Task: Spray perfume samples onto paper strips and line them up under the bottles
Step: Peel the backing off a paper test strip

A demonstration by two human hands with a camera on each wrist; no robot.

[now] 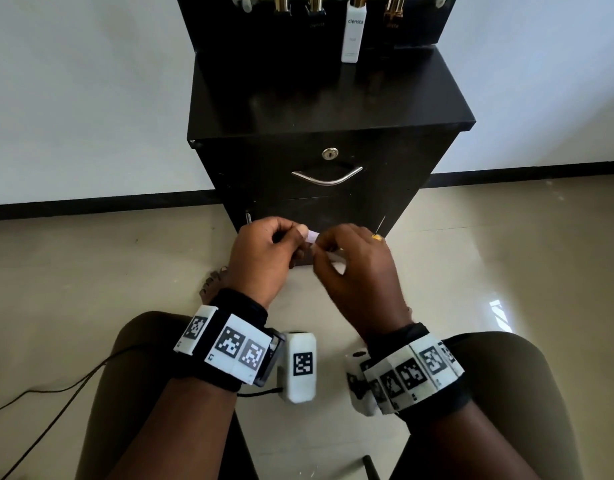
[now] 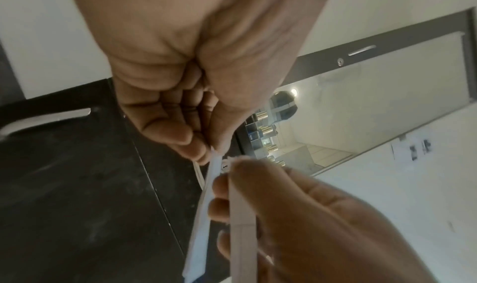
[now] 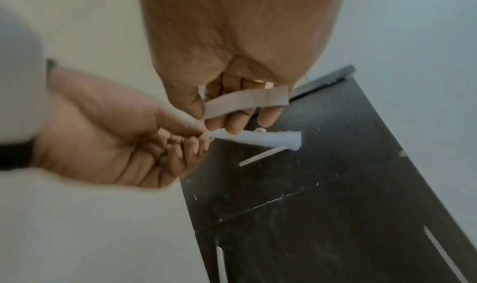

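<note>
Low in front of the black cabinet, both hands meet. My left hand pinches a small bundle of white paper strips by one end. My right hand pinches a single strip, held just apart from the bundle. In the head view only a bit of white paper shows between the thumbs. On the back of the cabinet top stand a white perfume bottle and three dark bottles with gold caps, their tops cut off by the frame.
The cabinet's top drawer has a lock and a curved metal handle. A black cable trails over the tiled floor at the left. My knees frame the lower view. A mirror stands behind the bottles.
</note>
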